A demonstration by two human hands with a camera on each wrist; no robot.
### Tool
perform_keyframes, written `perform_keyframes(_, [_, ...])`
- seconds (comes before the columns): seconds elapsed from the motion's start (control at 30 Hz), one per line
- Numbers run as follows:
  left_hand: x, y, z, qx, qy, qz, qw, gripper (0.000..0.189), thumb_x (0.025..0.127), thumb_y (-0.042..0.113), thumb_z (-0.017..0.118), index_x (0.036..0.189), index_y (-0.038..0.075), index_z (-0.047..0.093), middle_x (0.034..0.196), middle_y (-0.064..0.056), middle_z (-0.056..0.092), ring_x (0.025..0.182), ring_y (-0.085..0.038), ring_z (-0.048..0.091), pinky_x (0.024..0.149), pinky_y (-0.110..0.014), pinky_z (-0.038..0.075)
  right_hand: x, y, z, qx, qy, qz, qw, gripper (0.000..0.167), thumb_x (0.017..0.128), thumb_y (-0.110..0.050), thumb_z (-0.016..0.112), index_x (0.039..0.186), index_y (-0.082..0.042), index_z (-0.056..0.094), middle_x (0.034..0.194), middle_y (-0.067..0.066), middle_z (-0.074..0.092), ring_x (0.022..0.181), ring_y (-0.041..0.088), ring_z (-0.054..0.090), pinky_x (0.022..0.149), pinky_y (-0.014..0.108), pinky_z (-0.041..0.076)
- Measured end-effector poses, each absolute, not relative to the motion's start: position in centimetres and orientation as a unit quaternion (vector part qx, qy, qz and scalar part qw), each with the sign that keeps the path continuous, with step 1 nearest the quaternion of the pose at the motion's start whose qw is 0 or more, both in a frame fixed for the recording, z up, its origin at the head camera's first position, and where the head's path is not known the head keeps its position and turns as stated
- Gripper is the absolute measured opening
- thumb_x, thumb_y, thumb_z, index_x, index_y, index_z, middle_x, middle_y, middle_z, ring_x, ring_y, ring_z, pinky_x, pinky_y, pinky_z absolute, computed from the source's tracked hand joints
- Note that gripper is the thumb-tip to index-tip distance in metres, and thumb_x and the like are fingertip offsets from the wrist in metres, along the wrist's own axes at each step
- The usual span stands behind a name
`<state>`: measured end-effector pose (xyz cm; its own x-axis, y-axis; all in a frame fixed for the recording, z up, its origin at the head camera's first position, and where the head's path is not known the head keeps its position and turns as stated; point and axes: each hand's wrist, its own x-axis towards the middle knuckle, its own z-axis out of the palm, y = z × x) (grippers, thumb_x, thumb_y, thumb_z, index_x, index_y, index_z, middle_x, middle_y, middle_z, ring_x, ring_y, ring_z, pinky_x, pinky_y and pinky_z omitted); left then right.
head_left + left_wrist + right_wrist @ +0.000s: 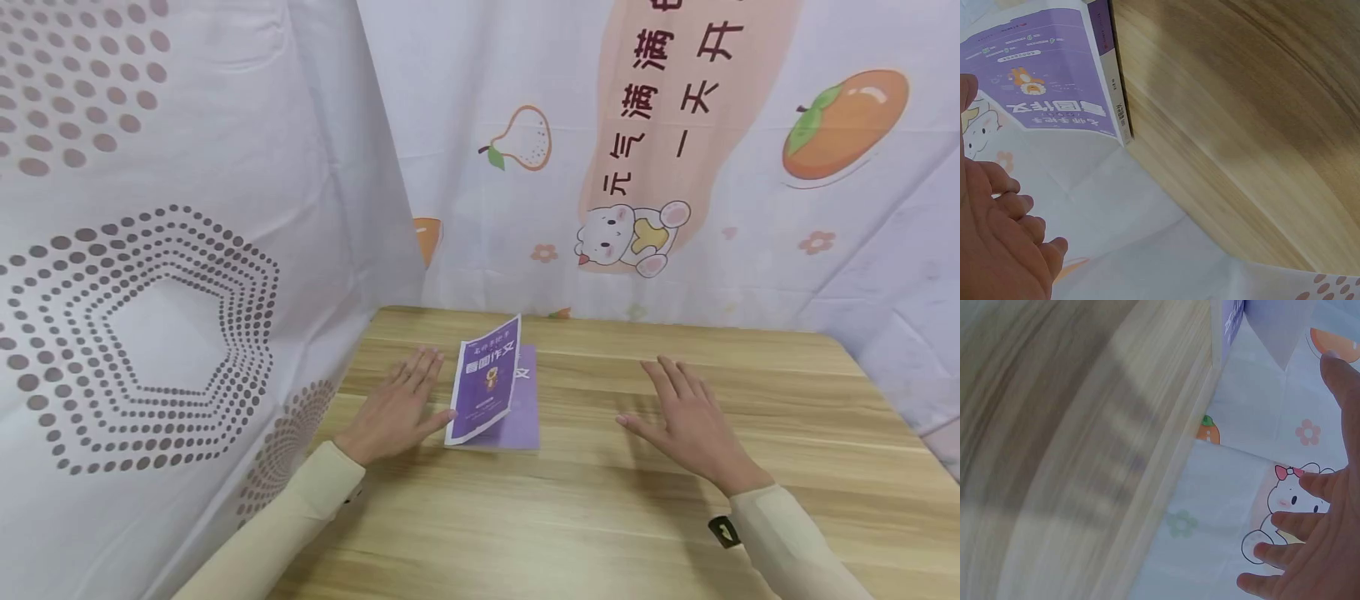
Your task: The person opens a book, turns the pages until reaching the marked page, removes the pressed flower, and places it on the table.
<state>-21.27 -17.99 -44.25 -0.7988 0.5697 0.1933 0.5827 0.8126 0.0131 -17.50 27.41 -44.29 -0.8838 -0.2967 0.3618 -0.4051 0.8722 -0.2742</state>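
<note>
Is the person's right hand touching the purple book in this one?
Apart: the head view shows a wide strip of bare wooden tabletop between the right hand's thumb and the purple book.

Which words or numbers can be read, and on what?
"名师手把手": book's cover
"看图作文": same
"文": purple surface beneath
"元气满满": backdrop, cut off
"一天开": backdrop, cut off
Spine, small cover print: too small
Wrist device's mark: blurred
</note>
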Motion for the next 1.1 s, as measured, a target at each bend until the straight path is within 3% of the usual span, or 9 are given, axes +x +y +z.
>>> perform_keyframes(0.33, [-21.2, -17.5, -44.6, -0.315, -0.944, -0.072, 0.073, 0.078, 0.106, 0.050, 0.049, 0.155, -0.008, 0.032, 0.161, -0.025, 0.030, 0.149, -0.041, 0.030, 0.120, -0.052, 0.028, -17.6, 26.2, -46.2, 0.186, -0.957, 0.188, 0.117, 0.083, 0.094, -0.056, 0.068, 0.152, -0.001, 0.043, 0.148, 0.028, 0.047, 0.134, 0.053, 0.042, 0.104, 0.073, 0.033])
perform_keyframes(0.63, [-21.1, -16.1, -46.0, -0.350, -0.931, -0.073, 0.078, 0.073, 0.106, 0.048, 0.052, 0.149, -0.009, 0.044, 0.150, -0.028, 0.048, 0.138, -0.041, 0.048, 0.113, -0.049, 0.041, -17.2, 23.4, -47.7, 0.195, -0.950, 0.221, 0.099, 0.067, 0.097, -0.052, 0.066, 0.140, 0.000, 0.058, 0.135, 0.021, 0.063, 0.125, 0.047, 0.054, 0.105, 0.066, 0.039])
perform_keyframes(1.1, [-20.7, -13.3, -47.3, -0.391, -0.916, -0.066, 0.063, 0.070, 0.102, 0.050, 0.059, 0.149, -0.001, 0.050, 0.147, -0.022, 0.053, 0.133, -0.038, 0.054, 0.110, -0.047, 0.045, -17.3, 19.4, -49.0, 0.220, -0.944, 0.232, 0.080, 0.050, 0.097, -0.040, 0.070, 0.123, 0.002, 0.070, 0.120, 0.018, 0.071, 0.115, 0.041, 0.063, 0.106, 0.061, 0.042])
